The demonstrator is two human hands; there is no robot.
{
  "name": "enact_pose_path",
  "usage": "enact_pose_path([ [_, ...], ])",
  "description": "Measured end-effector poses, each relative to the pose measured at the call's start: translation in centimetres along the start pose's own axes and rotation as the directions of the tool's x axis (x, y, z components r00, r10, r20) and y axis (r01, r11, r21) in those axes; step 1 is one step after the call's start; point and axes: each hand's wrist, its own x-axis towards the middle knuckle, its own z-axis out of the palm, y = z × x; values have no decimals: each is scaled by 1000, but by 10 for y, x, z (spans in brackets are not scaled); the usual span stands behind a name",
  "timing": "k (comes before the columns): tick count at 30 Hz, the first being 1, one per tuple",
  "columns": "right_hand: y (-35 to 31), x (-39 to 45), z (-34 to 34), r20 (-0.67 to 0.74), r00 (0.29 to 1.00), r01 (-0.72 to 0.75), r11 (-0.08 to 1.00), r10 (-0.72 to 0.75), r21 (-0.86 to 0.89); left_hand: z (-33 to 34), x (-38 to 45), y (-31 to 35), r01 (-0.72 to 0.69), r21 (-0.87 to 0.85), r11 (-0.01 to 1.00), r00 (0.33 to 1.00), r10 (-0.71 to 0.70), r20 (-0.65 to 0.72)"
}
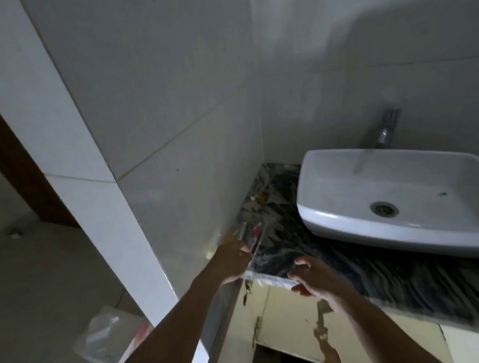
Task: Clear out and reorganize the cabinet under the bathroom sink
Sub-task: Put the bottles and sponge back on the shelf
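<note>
1. Head view: left hand point(235, 261) is at the near-left corner of the dark marbled worktop point(361, 266), fingers closed around thin items point(252, 239), a metallic rod or tube plus something with red on it. Motion blur, so I can't tell exactly what they are.
2. Right hand point(312, 277) hovers just right of the left one over the worktop's front edge, fingers spread and curled, holding nothing.
3. White basin point(397, 190) sits well to the right of both hands, with the tap point(385, 132) behind it. Small brownish bits point(261, 198) lie on the worktop beyond the left hand.
4. Cabinet point(295, 318) is directly below the hands. Its cream door is peeling, and a dark opening shows under it. Contents not readable.
5. Clear plastic container point(106, 336) is on the floor, left of and below the left forearm.
6. Judged step: clear-out phase, parking cabinet items on the worktop.
7. Next move likely needs: release the items flat and clear of the edge so they don't roll off, then go back down to the cabinet opening.
</note>
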Motion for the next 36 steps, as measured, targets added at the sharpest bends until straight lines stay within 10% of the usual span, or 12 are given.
enact_pose_path([
  [14,183,-194,-29,-135,931,-336,941,340,51,179,-173,42,-243,91,966,823,155,546],
  [27,373,-187,-13,-42,883,-469,875,468,-117,372,-208,16,-120,121,985,788,20,616],
  [36,500,-118,-16,-70,884,-443,783,461,-437,535,-190,-38,-519,142,843,573,221,789],
])
